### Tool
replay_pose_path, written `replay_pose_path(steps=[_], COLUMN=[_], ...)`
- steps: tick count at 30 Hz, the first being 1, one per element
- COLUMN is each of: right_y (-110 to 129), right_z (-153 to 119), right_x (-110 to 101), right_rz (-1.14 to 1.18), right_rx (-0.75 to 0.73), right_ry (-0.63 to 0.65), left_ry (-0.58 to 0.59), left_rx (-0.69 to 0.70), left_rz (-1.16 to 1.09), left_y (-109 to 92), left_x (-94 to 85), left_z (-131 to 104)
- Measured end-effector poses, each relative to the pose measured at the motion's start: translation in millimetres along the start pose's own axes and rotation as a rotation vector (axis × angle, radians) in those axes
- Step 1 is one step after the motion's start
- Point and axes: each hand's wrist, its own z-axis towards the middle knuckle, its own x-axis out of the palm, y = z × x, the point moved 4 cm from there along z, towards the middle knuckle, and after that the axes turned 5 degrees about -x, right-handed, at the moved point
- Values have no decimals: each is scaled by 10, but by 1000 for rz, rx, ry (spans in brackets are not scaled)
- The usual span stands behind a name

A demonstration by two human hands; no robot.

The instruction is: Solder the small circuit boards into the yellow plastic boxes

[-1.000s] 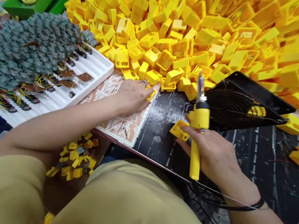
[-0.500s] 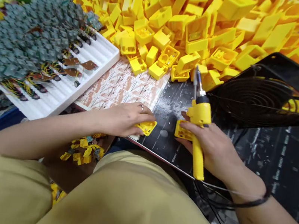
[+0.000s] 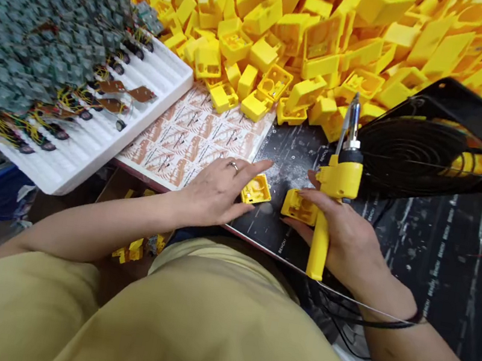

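Observation:
My left hand (image 3: 221, 189) lies at the bench edge with thumb and index finger spread on either side of a small open yellow plastic case (image 3: 258, 189). That case sits hollow side up on the black bench top. Another yellow plastic case (image 3: 299, 207) is pinched between the thumb and fingers of my right hand (image 3: 346, 234). The same hand also holds a yellow gun-shaped soldering iron (image 3: 337, 177), its metal tip pointing up and away from me. The iron's handle partly covers the palm side of that hand.
A big heap of yellow cases (image 3: 261, 49) fills the back. A white foam tray (image 3: 167, 71) at left carries many grey-green wired modules (image 3: 51, 47). At right stands a black fan (image 3: 429, 149). Cables (image 3: 347, 316) hang by my right wrist; a box of yellow parts (image 3: 134, 249) is below.
My left hand's fingers have spread from around the left case, which now shows more fully. The right hand has tilted the soldering iron more upright, its tip shifting right. The view has shifted slightly.

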Motion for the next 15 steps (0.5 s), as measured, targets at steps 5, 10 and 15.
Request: replay_pose_path(steps=[5, 10, 15], right_y=[43, 78, 211], right_z=[-26, 70, 257], right_x=[-25, -11, 146], right_rz=[11, 9, 99], right_rx=[-73, -87, -237], right_ry=[-20, -47, -68], left_ry=[39, -39, -41], left_rx=[158, -323, -367], left_rz=[-24, 338, 458], left_y=[-51, 703, 1033], left_x=[-26, -376, -350], left_z=[106, 520, 590])
